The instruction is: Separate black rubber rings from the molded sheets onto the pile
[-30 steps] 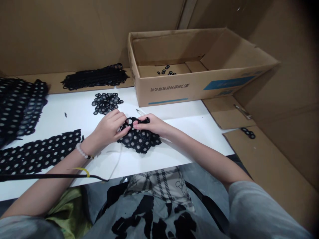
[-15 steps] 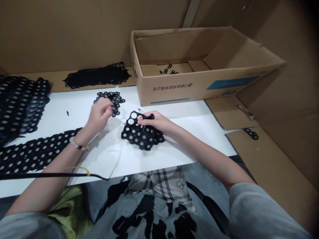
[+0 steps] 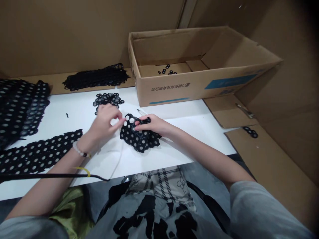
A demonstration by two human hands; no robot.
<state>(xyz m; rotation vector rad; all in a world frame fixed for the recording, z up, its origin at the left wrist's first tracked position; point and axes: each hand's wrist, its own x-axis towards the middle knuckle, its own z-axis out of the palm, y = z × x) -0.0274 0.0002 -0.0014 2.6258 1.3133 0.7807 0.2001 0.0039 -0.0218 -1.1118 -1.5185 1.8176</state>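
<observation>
Dotted black sheet [image 3: 139, 141]: sat over white table [image 3: 176, 152], pinched in right hand [image 3: 155, 124]. Left hand [image 3: 105, 119]: curled at sheet's edge, hold unclear to me. Risk noted: uneven tug could tear sheet.

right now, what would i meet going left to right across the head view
Big dotted black stack → small black scrap → beaded bracelet → left hand → dotted black sheet in the right hand → short black ring strip.
</observation>
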